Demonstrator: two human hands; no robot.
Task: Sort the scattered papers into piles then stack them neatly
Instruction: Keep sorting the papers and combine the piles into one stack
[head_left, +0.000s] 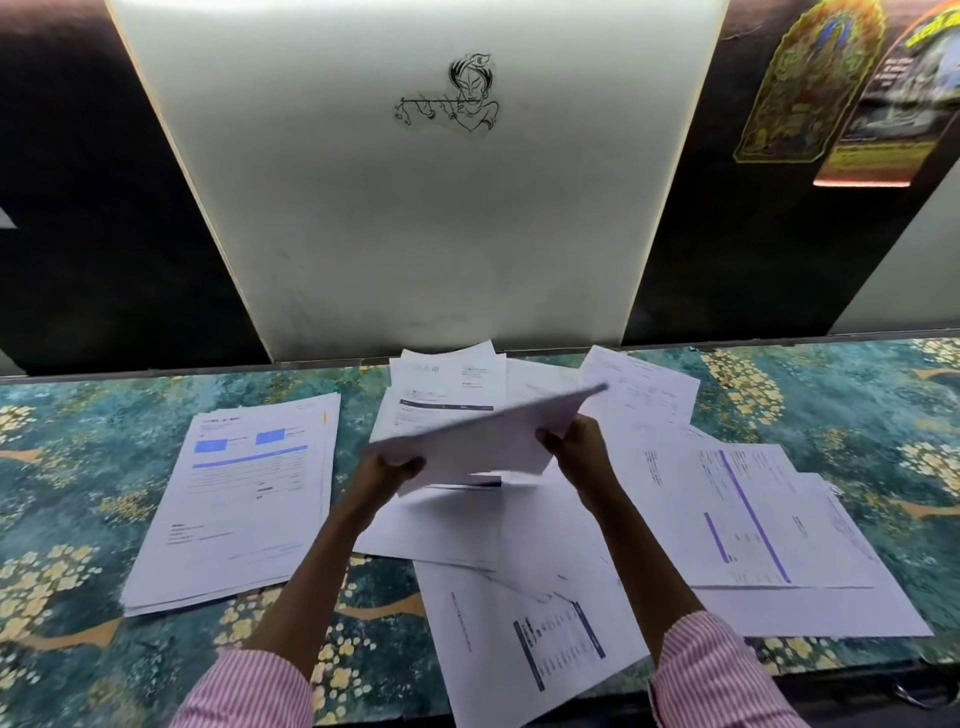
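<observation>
At nine o'clock we see a neat pile (234, 499) on the floral counter (78, 467). The left hand (387, 470) and right hand (576, 452), fingers (410, 462) curled, pinch a tilted sheet (483, 436) at centre above scattered papers (727, 509) spreading toward four o'clock. A white panel (415, 208) stands at twelve.

- held sheet (478, 441): thin, matt white paper.
- stacked papers (244, 499): the same matt paper, printed in blue and black.
- surface (78, 467): teal floral covering, cloth-like, dull finish.
- white panel (415, 208): smooth, with a faint sheen.
- sleeve (717, 675): striped woven cloth.
- wall stickers (810, 83): glossy.
</observation>
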